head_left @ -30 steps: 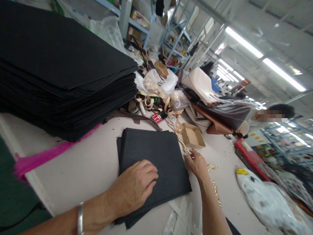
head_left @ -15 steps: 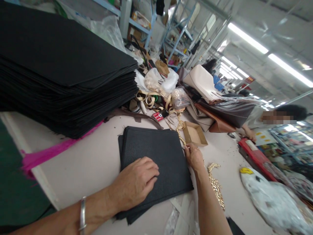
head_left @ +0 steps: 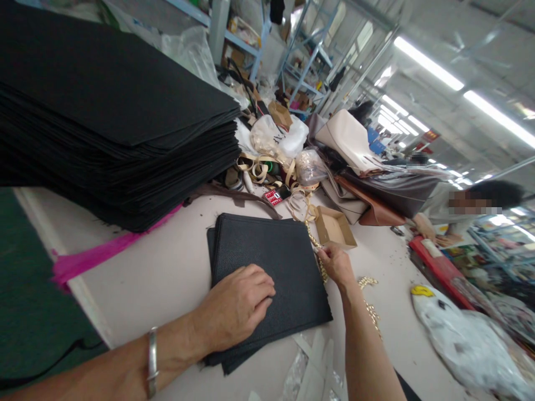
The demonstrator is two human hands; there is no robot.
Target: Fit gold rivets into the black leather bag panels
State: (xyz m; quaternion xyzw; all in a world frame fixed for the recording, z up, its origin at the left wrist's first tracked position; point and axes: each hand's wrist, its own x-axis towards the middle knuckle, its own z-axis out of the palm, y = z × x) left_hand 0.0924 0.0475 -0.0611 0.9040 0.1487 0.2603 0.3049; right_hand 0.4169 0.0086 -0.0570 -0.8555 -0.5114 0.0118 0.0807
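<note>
My left hand (head_left: 236, 303) lies flat, fingers loosely curled, on a small stack of black textured leather panels (head_left: 271, 262) on the pale worktable (head_left: 167, 262). My right hand (head_left: 336, 264) is at the panels' right edge, its fingers pinched on a gold chain (head_left: 313, 240). The chain runs from the clutter down under my wrist and trails on the table (head_left: 370, 312). A silver bangle (head_left: 152, 359) sits on my left wrist.
A tall stack of black sheets (head_left: 104, 111) fills the left, with pink material (head_left: 96, 253) under it. A small open cardboard box (head_left: 334, 228), ribbon, plastic bags and handbags (head_left: 376, 184) crowd the back. A white bag (head_left: 468, 340) lies right. Another person (head_left: 463, 206) works at far right.
My right hand has moved up along the panels' right edge, drawing the gold chain with it. My left hand stays pressed on the panels. The camera has shifted slightly.
</note>
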